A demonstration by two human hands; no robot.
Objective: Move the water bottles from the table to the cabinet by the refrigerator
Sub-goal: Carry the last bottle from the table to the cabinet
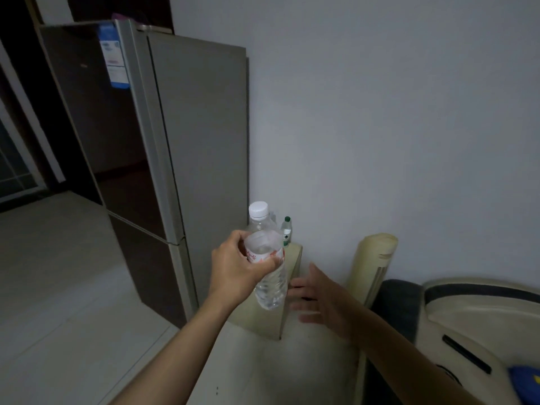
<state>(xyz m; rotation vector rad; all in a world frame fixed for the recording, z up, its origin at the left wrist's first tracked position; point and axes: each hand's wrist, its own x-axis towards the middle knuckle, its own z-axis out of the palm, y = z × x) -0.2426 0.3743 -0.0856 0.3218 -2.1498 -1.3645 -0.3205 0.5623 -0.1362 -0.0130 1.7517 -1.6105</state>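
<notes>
Head view: past the fridge (pixel 152 141) our left hand (pixel 233 273) grips a bottle (pixel 267 258) in the air before the cabinet (pixel 295 258), right hand (pixel 318 299) spread and empty; next, we judge, stand it beside the small bottle (pixel 287 230).

One view only, worn on your head. It looks forward and down, wide-angle, lines bowed at the edges. Your hands sit close in the lower centre; the refrigerator (pixel 140 159) stands near on the left, the wall (pixel 394 112) fills the right, the floor (pixel 58 273) lower left.
</notes>
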